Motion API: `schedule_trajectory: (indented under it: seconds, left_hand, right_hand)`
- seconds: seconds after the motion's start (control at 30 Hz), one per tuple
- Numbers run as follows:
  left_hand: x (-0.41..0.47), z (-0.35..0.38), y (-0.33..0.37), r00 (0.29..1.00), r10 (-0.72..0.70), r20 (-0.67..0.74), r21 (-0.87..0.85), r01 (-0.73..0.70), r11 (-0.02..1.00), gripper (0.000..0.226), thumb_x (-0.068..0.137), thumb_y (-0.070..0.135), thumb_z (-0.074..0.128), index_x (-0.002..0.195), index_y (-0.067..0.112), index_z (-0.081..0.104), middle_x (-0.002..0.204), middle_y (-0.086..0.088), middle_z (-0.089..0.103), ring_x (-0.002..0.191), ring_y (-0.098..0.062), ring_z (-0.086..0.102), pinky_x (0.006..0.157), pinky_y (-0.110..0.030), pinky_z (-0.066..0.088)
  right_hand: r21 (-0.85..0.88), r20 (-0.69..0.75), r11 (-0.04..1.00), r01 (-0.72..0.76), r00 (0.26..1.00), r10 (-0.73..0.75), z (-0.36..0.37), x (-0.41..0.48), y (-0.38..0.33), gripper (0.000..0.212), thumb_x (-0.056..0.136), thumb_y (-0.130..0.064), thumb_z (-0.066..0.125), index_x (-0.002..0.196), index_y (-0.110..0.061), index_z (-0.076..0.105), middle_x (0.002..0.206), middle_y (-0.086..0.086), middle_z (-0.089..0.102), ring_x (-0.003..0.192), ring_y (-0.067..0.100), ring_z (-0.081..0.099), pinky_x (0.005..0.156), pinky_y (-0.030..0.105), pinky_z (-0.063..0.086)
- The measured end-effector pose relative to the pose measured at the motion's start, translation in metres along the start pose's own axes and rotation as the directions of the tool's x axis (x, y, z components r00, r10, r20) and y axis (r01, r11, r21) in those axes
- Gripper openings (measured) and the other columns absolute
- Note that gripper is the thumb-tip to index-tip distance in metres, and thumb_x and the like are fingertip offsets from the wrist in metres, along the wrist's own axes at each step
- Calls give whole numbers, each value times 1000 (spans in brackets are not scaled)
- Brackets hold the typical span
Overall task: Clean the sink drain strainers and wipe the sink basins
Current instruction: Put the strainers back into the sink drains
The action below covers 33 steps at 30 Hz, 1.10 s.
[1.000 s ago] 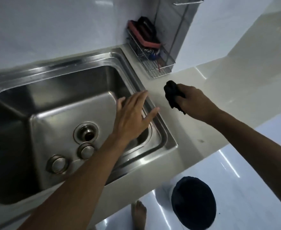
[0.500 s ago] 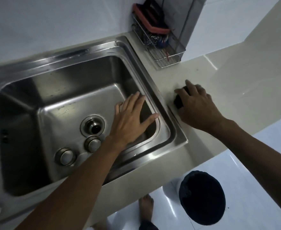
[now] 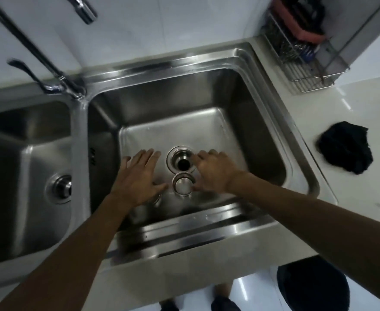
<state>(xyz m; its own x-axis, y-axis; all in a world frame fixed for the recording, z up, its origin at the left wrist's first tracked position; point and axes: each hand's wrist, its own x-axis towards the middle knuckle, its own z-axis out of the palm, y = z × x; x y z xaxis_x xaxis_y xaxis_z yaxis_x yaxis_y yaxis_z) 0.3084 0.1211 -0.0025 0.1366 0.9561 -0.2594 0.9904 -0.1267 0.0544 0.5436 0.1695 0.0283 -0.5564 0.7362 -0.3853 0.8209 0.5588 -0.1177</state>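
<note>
Right hand (image 3: 213, 171) low in the right basin (image 3: 263, 135), grip parted around the near right edge of a loose strainer (image 3: 183, 184), thumb touching its rim, not yet closed. Left hand (image 3: 139, 176) flat and spread, empty, just left, partly covering a second strainer (image 3: 155, 198). Open drain (image 3: 182, 162) just beyond. Dark cloth (image 3: 346, 151) on the bench (image 3: 364, 104), far right. Best pinched by the rim and lifted level.

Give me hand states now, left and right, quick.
Left hand: open, fingers spread flat, holding nothing.
Right hand: fingers curled beside the loose strainer by the drain; cannot tell if it grips.
</note>
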Motion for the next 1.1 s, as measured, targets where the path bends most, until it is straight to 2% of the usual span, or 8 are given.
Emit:
schedule_trajectory:
  seconds: [0.13,0.3,0.43,0.57,0.73,0.9,1.03,1.1]
  left_hand:
    - [8,18,-4,991,53,126,9,-54,998,109,81,81,58,163,24,17,171,1,18,157,-19,15,123,-49,10]
    - [23,33,13,971,146,190,42,-156,987,92,78,74,65,153,28,38,158,6,41,145,-17,37,119,-49,16]
    - [33,38,16,967,168,191,63,-182,981,83,77,76,65,144,29,46,147,4,50,136,-19,45,115,-48,21]
    - [49,42,11,977,174,120,31,-179,983,76,79,77,60,137,28,52,141,2,53,131,-19,48,110,-43,25]
    - [80,35,4,992,128,8,-22,-128,992,82,78,75,63,143,27,53,147,0,50,133,-23,47,105,-44,28]
    - [102,37,9,997,74,29,-28,-73,997,84,79,69,70,148,25,49,160,-2,39,142,-24,40,111,-45,27]
    - [101,50,17,995,58,76,-66,-53,996,93,84,69,66,158,24,34,171,-4,18,152,-25,27,116,-46,26]
    - [100,55,18,995,48,84,-99,-40,994,94,85,70,66,160,25,31,172,-3,14,155,-24,23,118,-46,27]
  right_hand:
    - [-133,125,990,48,992,-31,31,32,-11,90,75,-71,69,142,-19,40,141,11,53,123,35,54,100,46,43]
    - [-135,133,991,2,991,16,56,45,-15,66,88,-50,65,143,-21,41,144,12,49,128,36,49,107,52,35]
    - [-148,104,989,-12,994,27,62,51,-14,72,84,-61,64,141,-22,43,143,11,50,129,35,47,111,55,29]
    - [-165,67,986,15,998,-4,56,62,-6,84,78,-73,60,142,-21,44,146,13,46,135,38,41,116,61,20]
    - [-101,-15,994,-39,999,37,42,86,15,89,78,-78,58,147,-23,42,149,10,44,137,37,39,117,62,21]
    - [-90,-6,992,-85,996,85,43,104,28,86,79,-75,58,145,-23,43,148,12,43,137,38,39,115,61,24]
    - [-46,21,993,-104,994,105,59,106,30,89,78,-73,63,148,-24,39,148,12,40,137,38,37,115,59,26]
    - [-15,29,994,-112,993,113,63,108,31,89,77,-70,67,149,-26,38,148,12,38,136,38,37,114,57,28]
